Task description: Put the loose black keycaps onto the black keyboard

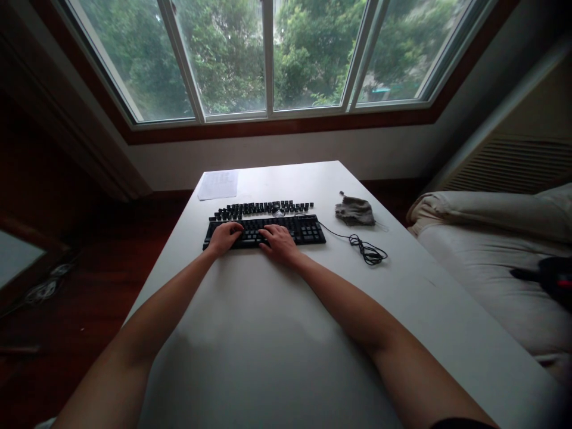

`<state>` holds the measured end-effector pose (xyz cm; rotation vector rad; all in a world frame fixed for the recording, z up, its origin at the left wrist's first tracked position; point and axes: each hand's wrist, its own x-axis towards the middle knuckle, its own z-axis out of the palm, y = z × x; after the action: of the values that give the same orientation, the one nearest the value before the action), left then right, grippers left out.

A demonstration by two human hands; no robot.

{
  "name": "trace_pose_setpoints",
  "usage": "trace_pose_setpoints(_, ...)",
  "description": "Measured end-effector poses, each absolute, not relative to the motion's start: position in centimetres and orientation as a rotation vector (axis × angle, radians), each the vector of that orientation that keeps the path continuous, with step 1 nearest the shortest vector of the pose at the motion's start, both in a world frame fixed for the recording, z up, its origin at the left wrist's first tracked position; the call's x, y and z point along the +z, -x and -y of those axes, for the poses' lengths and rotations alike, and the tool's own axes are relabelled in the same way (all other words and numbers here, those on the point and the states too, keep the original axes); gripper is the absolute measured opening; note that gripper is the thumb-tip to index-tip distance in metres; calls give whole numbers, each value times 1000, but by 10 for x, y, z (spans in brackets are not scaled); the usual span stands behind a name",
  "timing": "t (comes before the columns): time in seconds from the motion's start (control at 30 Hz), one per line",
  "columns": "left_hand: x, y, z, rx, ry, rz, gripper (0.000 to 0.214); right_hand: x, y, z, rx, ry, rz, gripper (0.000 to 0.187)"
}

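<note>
A black keyboard [308, 229] lies on the white table, with part of its key field bare of keycaps or too dark to make out. On its left part rests my left hand [223, 237], fingers curled with thumb and forefinger close together; anything between them is too small to name. My right hand [279, 240] lies over the middle of the keyboard, fingers stretched forward and thumb apart. Just behind the keyboard, loose black keycaps [254, 208] stand in rows. A small clear or shiny item [278, 213] sits among them.
The keyboard's coiled black cable [369, 250] lies to the right on the white table [250, 333]. A crumpled grey cloth [354, 211] is behind it. Printed paper [218, 184] lies at the far left corner. A pale sofa [469, 268] stands right; a window [268, 59] is ahead.
</note>
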<state>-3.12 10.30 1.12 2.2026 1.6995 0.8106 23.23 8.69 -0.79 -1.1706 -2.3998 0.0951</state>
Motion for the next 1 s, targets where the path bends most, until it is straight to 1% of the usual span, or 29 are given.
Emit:
trace_pose_setpoints(0.17,9,34,-104,845,-2164,-1659,19,-10,-232,-88,99,1175,2399,50)
trace_pose_setpoints(0.47,14,26,-93,862,-2339,-1599,20,-7,-232,-86,109,1185,2402,49)
trace_pose_setpoints(0.7,16,22,-87,806,-2427,-1661,20,-5,-232,-85,116,1198,2404,50)
trace_pose_setpoints(0.8,11,19,-82,776,-2485,-1729,26,-6,-232,-86,114,1198,2404,50)
trace_pose_setpoints(1.0,-1,9,-62,749,-2592,-1793,46,-8,-232,-87,95,1180,2399,50)
